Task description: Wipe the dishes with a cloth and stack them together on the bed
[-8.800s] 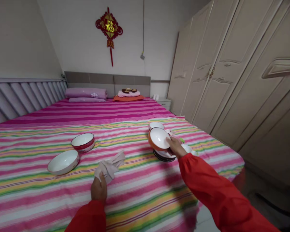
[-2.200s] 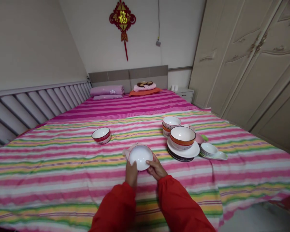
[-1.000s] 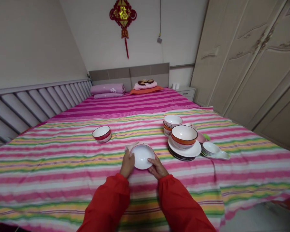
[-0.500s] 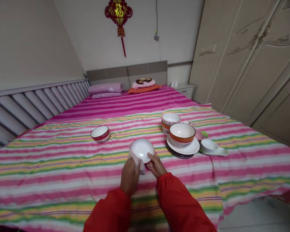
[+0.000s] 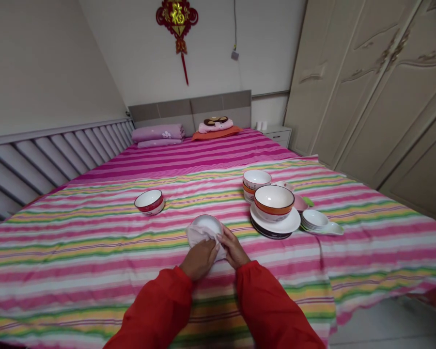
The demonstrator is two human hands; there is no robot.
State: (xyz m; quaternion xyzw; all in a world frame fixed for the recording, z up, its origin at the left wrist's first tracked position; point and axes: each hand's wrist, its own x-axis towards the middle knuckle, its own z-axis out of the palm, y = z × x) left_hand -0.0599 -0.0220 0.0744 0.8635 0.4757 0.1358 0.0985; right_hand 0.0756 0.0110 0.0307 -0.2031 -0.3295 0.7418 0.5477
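Observation:
Over the striped bed cover, my right hand point(image 5: 233, 248) grips the near rim of a white bowl point(image 5: 207, 224). My left hand point(image 5: 200, 258) presses a pale pink cloth point(image 5: 198, 236) against the bowl's near side, fingers closed on the cloth. Both of my sleeves are red. Most of the bowl is covered by the cloth and hands.
A red-rimmed bowl point(image 5: 149, 201) sits to the left. To the right stand an orange-banded bowl point(image 5: 273, 201) on stacked plates point(image 5: 276, 227), another bowl point(image 5: 256, 180) behind, and small white dishes point(image 5: 315, 220). Pillows point(image 5: 159, 134) lie by the headboard. A wardrobe point(image 5: 370, 92) lines the right wall.
The cloth in my left hand has come up over the near side of the bowl, covering more of it. The bowl has tipped lower toward the bed.

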